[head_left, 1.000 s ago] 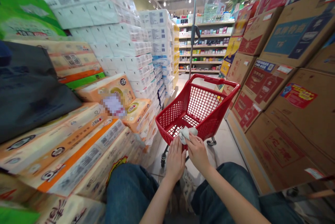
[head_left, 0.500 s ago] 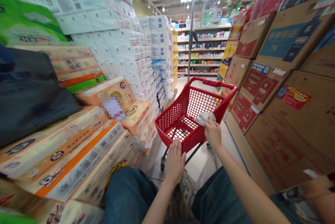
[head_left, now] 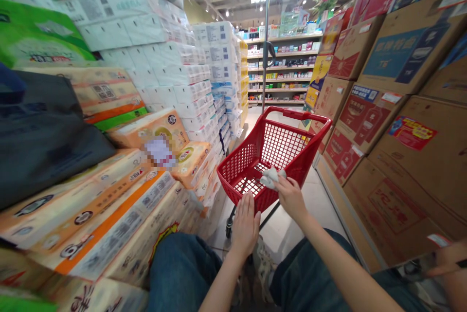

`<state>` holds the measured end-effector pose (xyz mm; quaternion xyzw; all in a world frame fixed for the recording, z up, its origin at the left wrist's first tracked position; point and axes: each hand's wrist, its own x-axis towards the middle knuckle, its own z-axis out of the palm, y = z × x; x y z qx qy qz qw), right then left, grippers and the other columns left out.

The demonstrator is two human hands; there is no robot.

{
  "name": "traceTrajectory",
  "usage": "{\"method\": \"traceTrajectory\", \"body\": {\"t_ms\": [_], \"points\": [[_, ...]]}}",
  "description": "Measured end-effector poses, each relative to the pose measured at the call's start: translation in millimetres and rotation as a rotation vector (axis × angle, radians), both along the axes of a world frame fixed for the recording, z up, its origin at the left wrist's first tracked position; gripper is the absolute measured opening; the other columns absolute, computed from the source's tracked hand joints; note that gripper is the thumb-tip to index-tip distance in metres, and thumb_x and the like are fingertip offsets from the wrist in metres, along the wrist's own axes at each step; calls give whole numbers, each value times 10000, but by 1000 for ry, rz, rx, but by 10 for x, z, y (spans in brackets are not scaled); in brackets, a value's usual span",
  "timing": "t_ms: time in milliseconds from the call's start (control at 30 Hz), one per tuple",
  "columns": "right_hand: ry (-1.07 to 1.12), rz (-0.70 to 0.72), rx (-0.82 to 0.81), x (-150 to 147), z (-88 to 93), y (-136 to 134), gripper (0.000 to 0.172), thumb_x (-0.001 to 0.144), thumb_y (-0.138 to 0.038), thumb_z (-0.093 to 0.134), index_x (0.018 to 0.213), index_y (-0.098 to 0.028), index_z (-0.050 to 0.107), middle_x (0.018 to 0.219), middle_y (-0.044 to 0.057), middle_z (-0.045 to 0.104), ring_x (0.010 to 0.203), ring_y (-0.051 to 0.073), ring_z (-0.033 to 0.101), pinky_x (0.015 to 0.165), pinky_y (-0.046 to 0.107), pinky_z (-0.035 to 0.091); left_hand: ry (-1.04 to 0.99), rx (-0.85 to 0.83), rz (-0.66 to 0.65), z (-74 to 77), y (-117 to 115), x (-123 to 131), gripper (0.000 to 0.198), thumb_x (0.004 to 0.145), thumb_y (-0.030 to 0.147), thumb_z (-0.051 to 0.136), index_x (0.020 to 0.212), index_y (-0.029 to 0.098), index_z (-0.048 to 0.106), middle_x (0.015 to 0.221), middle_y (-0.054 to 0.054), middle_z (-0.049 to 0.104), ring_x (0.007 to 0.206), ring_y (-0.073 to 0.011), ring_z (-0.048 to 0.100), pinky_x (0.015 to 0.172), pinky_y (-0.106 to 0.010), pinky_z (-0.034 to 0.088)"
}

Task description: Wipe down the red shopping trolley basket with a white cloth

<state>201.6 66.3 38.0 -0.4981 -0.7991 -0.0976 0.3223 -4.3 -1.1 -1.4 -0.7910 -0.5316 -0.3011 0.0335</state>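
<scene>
Head view: the left hand (head_left: 245, 223) lies spread flat against the near side of a red shopping cart (head_left: 295, 114). The right hand (head_left: 292, 200) pinches a crumpled white wipe (head_left: 272, 178) over the cart's mesh floor, its fingers hiding part of it. A cut-off hand (head_left: 452, 259) shows at the right edge, its owner out of view. Tissue packs (head_left: 109, 214) and cardboard boxes (head_left: 401, 195) line both sides; shelves (head_left: 280, 68) stand beyond.

The label (head_left: 159, 151) on the tissue pack at nine o'clock is pixelated, the shelf goods (head_left: 280, 71) at twelve are too small to read, and the right hand (head_left: 292, 199) partly hides the crumpled cloth (head_left: 272, 179) at six.
</scene>
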Motion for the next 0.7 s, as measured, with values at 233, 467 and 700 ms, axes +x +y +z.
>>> {"method": "traceTrajectory", "body": {"t_ms": [233, 467, 700], "points": [[39, -216, 35, 440, 78, 531, 479, 788, -20, 438, 1158, -222, 664, 1231, 81, 654, 1236, 209, 529, 988, 390, 373, -15, 22, 5, 12, -8, 9, 591, 1005, 298, 326, 1533, 136, 118, 1546, -143, 322, 1436, -252, 292, 1133, -485, 352], [52, -30, 25, -360, -73, -183, 521, 843, -43, 431, 1288, -264, 589, 1298, 79, 616, 1290, 214, 481, 1014, 384, 368, -19, 24, 12, -33, 5, 27, 576, 1000, 272, 330, 1524, 117, 146, 1551, -144, 311, 1455, -236, 246, 1153, -473, 326], [30, 97, 5, -640, -119, -482, 488, 868, -75, 452, 1307, -253, 569, 1329, 70, 602, 1313, 206, 468, 1063, 395, 309, -17, 3, 12, -26, 0, 11, 552, 1000, 261, 314, 1509, 94, 182, 1554, -177, 288, 1451, -251, 254, 1142, -492, 334]]}}
